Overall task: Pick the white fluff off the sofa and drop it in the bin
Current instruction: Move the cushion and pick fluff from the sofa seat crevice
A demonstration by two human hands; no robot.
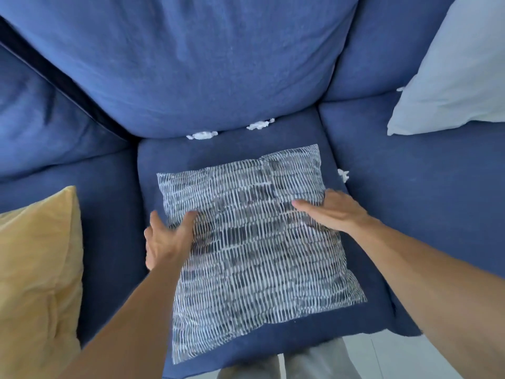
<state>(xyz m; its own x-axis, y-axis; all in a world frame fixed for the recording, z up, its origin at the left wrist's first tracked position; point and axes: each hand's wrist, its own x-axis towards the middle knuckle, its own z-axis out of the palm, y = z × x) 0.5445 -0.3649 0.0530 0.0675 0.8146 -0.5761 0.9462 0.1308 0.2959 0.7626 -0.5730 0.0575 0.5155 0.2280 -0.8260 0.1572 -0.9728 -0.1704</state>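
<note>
White fluff lies on the blue sofa. One clump and a second clump sit in the crease under the back cushion. A third clump lies in the gap between seat cushions. A small bit peeks out beside the pale cushion. A patterned blue-and-white cushion lies flat on the middle seat. My left hand grips its left edge, thumb on top. My right hand holds its right edge, thumb on top. No bin is in view.
A mustard-yellow cushion rests on the left seat. A pale grey-white cushion leans at the right back. A large blue back cushion stands behind the seat. Light floor and my trousers show below the sofa's front edge.
</note>
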